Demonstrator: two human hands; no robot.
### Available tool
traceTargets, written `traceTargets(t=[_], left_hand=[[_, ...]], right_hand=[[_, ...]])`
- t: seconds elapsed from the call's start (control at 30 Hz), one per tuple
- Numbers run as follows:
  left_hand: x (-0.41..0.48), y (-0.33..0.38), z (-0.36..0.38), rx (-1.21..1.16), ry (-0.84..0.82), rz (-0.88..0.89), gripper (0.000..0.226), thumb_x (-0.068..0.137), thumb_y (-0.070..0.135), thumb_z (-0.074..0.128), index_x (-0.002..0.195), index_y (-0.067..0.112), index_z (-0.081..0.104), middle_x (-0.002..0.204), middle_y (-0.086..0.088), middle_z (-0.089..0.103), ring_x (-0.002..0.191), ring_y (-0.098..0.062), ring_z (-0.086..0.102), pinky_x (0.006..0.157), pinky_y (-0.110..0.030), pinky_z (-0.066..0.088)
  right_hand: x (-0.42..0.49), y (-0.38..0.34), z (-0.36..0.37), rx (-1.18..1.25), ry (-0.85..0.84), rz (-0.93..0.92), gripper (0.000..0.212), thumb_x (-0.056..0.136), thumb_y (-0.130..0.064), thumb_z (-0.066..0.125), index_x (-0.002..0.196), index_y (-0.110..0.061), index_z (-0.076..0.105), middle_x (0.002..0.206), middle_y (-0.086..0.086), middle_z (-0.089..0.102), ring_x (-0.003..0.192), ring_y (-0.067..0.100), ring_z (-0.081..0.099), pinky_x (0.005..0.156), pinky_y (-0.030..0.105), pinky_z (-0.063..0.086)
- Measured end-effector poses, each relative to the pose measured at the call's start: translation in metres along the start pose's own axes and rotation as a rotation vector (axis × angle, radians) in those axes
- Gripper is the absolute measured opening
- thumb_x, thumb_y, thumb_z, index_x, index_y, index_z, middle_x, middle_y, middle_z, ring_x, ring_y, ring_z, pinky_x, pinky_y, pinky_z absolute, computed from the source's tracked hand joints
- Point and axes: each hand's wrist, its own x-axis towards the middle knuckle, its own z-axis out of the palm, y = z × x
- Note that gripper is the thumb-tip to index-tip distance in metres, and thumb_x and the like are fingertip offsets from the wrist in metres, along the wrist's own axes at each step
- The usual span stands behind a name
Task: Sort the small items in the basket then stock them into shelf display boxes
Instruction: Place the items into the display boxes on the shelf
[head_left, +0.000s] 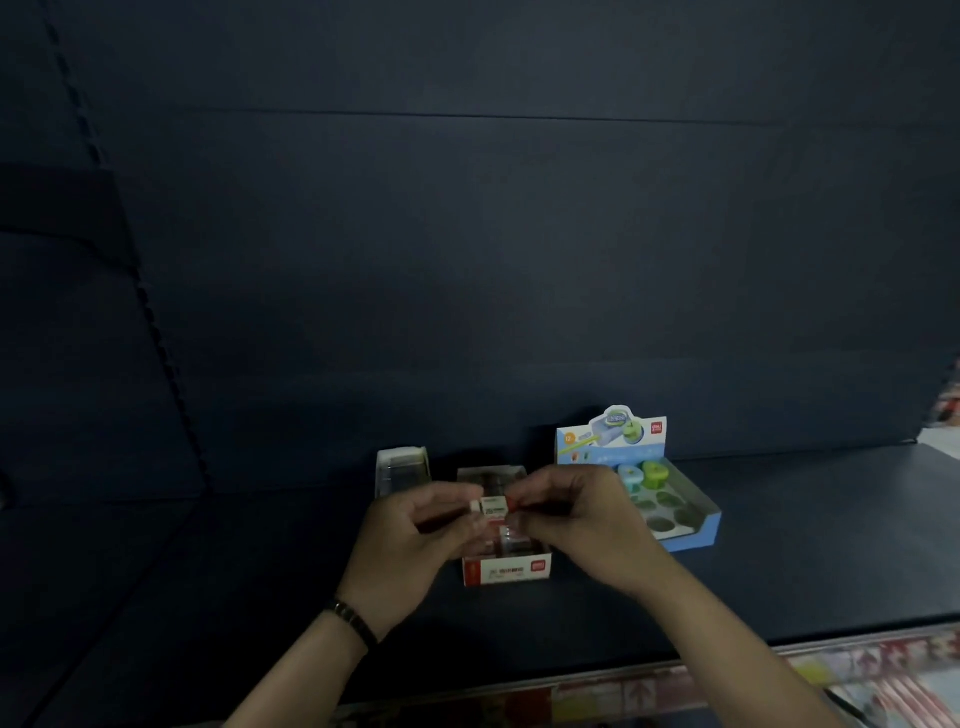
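Your left hand (410, 535) and right hand (576, 514) meet in the middle of the view and pinch a small white item (492, 506) between their fingertips, one hand at each end. The end by your right fingers shows red. You hold the item in the air just above the red and white display box (506, 570), which stands on the dark shelf (805, 545) right under your hands. It is too dim to tell what lies inside this box.

Just to the right stands a blue display box (691, 525) with round holes in its tray. A green sharpener (655, 474) and a light blue sharpener (630, 477) sit in its back row. Behind your left hand stands a pale open box (402, 467). A dark wristband (353, 621) circles your left wrist.
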Motion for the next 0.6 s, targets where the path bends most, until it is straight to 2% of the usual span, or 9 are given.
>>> traceTargets(t=[0.1, 0.2, 0.23, 0.3, 0.37, 0.5, 0.6], left_hand=[[0.000, -0.004, -0.002, 0.036, 0.006, 0.013, 0.027, 0.089, 0.004, 0.079, 0.113, 0.016, 0.079, 0.115, 0.001, 0.079, 0.106, -0.019, 0.076, 0.085, -0.035, 0.064], [-0.003, -0.009, -0.002, 0.068, 0.062, 0.012, 0.031, 0.087, 0.011, 0.082, 0.115, 0.023, 0.075, 0.111, -0.003, 0.078, 0.097, -0.017, 0.078, 0.080, -0.035, 0.065], [-0.004, -0.013, -0.002, 0.168, 0.098, 0.030, 0.033, 0.087, 0.017, 0.084, 0.115, 0.028, 0.072, 0.107, 0.000, 0.077, 0.093, -0.012, 0.077, 0.079, -0.031, 0.064], [-0.010, -0.025, -0.003, 0.484, 0.141, 0.087, 0.032, 0.085, 0.030, 0.085, 0.109, 0.040, 0.066, 0.099, 0.012, 0.073, 0.094, 0.006, 0.069, 0.079, -0.014, 0.056], [-0.016, -0.035, -0.001, 0.611, 0.144, 0.147, 0.029, 0.085, 0.032, 0.086, 0.103, 0.041, 0.066, 0.098, 0.018, 0.069, 0.098, 0.012, 0.062, 0.079, -0.005, 0.049], [-0.014, -0.057, 0.003, 0.637, 0.138, 0.251, 0.025, 0.086, 0.024, 0.085, 0.102, 0.035, 0.068, 0.100, 0.020, 0.066, 0.099, 0.007, 0.063, 0.082, -0.007, 0.049], [-0.011, -0.066, 0.004, 0.660, 0.130, 0.234, 0.023, 0.088, 0.024, 0.082, 0.101, 0.035, 0.066, 0.100, 0.020, 0.066, 0.099, 0.007, 0.063, 0.083, -0.014, 0.052]], right_hand=[[0.001, -0.002, -0.003, -0.136, -0.018, -0.076, 0.030, 0.079, 0.004, 0.086, 0.097, -0.020, 0.084, 0.094, -0.004, 0.080, 0.091, 0.014, 0.077, 0.087, 0.030, 0.062], [0.005, -0.001, -0.002, -0.269, 0.001, -0.095, 0.024, 0.083, -0.003, 0.086, 0.095, -0.023, 0.083, 0.091, -0.011, 0.078, 0.088, 0.006, 0.076, 0.082, 0.023, 0.060], [0.007, 0.000, -0.002, -0.301, 0.019, -0.076, 0.022, 0.085, -0.004, 0.086, 0.095, -0.023, 0.083, 0.089, -0.013, 0.078, 0.087, 0.002, 0.075, 0.081, 0.018, 0.058], [0.010, 0.006, -0.001, -0.404, 0.052, -0.030, 0.020, 0.087, -0.005, 0.084, 0.097, -0.022, 0.083, 0.088, -0.017, 0.077, 0.088, -0.006, 0.072, 0.079, 0.010, 0.054], [0.014, 0.012, 0.002, -0.534, 0.059, -0.015, 0.019, 0.087, -0.008, 0.083, 0.097, -0.024, 0.083, 0.089, -0.022, 0.073, 0.088, -0.011, 0.068, 0.078, 0.004, 0.049], [0.020, 0.019, 0.015, -0.669, -0.002, 0.027, 0.013, 0.087, -0.015, 0.082, 0.094, -0.026, 0.084, 0.088, -0.019, 0.073, 0.081, -0.006, 0.066, 0.072, 0.001, 0.044], [0.024, 0.018, 0.023, -0.739, -0.076, 0.041, 0.005, 0.088, -0.025, 0.083, 0.092, -0.025, 0.084, 0.092, -0.014, 0.078, 0.087, 0.000, 0.068, 0.076, 0.007, 0.046]])
